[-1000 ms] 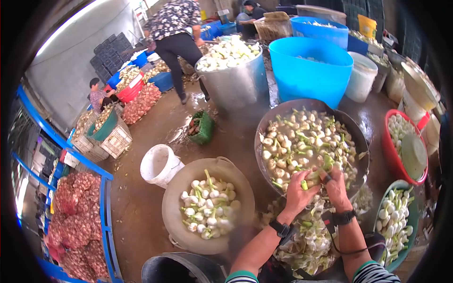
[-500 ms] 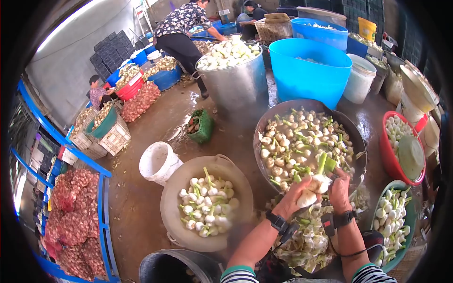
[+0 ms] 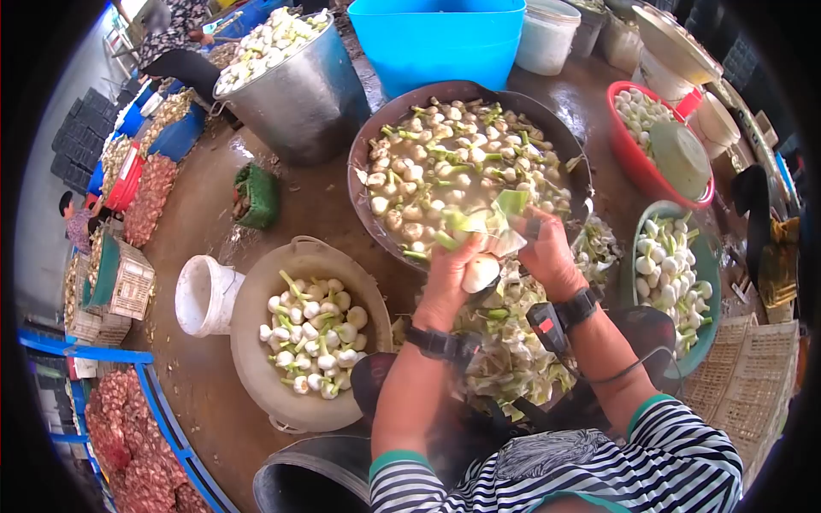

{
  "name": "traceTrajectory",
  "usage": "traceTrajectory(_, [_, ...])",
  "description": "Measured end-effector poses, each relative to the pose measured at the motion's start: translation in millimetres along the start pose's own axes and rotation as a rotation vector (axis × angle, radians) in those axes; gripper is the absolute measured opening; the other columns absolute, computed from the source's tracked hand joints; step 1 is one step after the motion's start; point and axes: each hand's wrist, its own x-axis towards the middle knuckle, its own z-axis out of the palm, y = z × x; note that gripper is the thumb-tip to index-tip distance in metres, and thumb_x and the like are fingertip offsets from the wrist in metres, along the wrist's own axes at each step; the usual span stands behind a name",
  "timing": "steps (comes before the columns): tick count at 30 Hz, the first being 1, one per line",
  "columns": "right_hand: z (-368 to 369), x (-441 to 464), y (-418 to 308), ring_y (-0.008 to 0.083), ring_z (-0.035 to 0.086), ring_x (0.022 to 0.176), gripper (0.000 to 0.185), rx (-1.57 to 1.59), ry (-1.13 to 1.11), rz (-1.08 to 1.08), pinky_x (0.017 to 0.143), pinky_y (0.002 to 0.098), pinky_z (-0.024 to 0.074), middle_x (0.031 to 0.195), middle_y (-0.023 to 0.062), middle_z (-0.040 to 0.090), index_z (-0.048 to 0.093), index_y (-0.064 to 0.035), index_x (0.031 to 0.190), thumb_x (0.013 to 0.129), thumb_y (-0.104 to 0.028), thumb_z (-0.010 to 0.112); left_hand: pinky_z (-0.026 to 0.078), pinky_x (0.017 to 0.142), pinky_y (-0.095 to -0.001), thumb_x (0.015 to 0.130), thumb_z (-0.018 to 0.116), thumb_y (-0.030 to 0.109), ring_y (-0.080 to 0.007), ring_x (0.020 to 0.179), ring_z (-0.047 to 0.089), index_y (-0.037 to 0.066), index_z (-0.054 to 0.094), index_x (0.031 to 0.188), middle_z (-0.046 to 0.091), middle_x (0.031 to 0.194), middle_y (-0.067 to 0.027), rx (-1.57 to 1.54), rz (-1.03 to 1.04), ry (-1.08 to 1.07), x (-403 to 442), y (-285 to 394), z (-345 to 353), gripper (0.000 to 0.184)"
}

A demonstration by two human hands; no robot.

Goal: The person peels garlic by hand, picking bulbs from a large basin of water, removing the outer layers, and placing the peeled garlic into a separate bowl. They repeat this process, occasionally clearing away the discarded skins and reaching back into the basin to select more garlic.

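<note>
My left hand [image 3: 451, 278] is closed around a white garlic bulb [image 3: 481, 274] with a green stem. My right hand [image 3: 549, 255] is closed on a pale, partly green strip of garlic skin [image 3: 503, 232] beside the bulb. Something grey shows at the right fingers; I cannot make out what it is. Both hands are over the near rim of a wide dark pan [image 3: 363, 162], where uncleaned garlic bulbs [image 3: 466, 162] lie in murky water. Beneath my hands lies a heap of garlic peelings [image 3: 513, 342]. Left of them, a beige basin [image 3: 256, 376] holds cleaned garlic bulbs [image 3: 316, 333].
A green basin [image 3: 705, 256] and a red basin [image 3: 611, 128] of garlic stand at the right. Ahead are a metal pot [image 3: 299, 94] and a blue tub [image 3: 436, 47]. A white bucket [image 3: 197, 295] and green basket [image 3: 256, 195] stand left. A person [image 3: 175, 43] bends farther back.
My view has tilted down and shifted right. A strip of skin now spreads from the bulb to my right hand, which has moved slightly apart from the left.
</note>
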Motion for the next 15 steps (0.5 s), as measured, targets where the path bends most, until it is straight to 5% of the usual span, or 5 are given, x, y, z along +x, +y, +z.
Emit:
traceTrajectory(5, [-63.5,24.0,30.5,0.0117,0.059,0.064,0.014,-1.224,-0.173,-0.207,0.050,0.0276,0.0464,0.070,0.0079,0.061,0.065,-0.0030,0.084,0.084,-0.007,0.051,0.056,0.061,-0.0322,0.078,0.067,0.015,-0.0225,0.073,0.064,-0.005,0.050,0.117,0.063,0.089,-0.0123,0.051,-0.032,-0.330,-15.3,22.7,2.7,0.047])
traceTrajectory(7, [-64.9,13.7,51.3,0.0165,0.062,0.069,0.014,-0.636,-0.096,0.326,0.059,0.0296,0.0486,0.073,0.0103,0.063,0.066,-0.0027,0.075,0.080,-0.001,0.053,0.056,0.061,-0.0324,0.077,0.066,0.015,-0.0234,0.076,0.064,-0.003,0.048,0.119,0.061,0.093,-0.0131,0.060,-0.023,-0.228,-14.6,20.4,4.4,0.049])
traceTrajectory(9, [-74.0,-10.0,47.8,0.0203,0.064,0.078,0.023,-1.503,-0.807,0.156,0.073,0.0341,0.0493,0.090,0.0140,0.067,0.063,-0.0002,0.102,0.083,-0.008,0.054,0.056,0.061,-0.0328,0.077,0.065,0.015,-0.0243,0.078,0.065,-0.001,0.046,0.122,0.060,0.098,-0.0138,0.079,-0.015,-0.161,-13.8,17.1,6.5,0.051])
traceTrajectory(13, [-62.5,-12.8,4.8,0.0236,0.062,0.086,0.034,-0.861,-0.387,-0.259,0.079,0.0322,0.0470,0.090,0.0176,0.064,0.063,-0.0056,0.106,0.077,0.007,0.049,0.056,0.063,-0.0340,0.079,0.056,0.016,-0.0287,0.084,0.065,0.003,0.042,0.126,0.054,0.113,-0.0150,0.074,-0.035,-0.173,-9.6,0.8,-2.4,0.051])
traceTrajectory(15, [-40.2,-8.6,-29.0,0.0299,0.060,0.080,0.040,-0.839,-0.407,-0.437,0.075,0.0351,0.0479,0.086,0.0158,0.062,0.059,-0.0027,0.112,0.073,0.006,0.056,0.056,0.063,-0.0345,0.079,0.052,0.015,-0.0301,0.085,0.065,0.004,0.040,0.127,0.055,0.114,-0.0152,0.148,-0.047,-0.144,-8.8,-4.1,3.4,0.051])
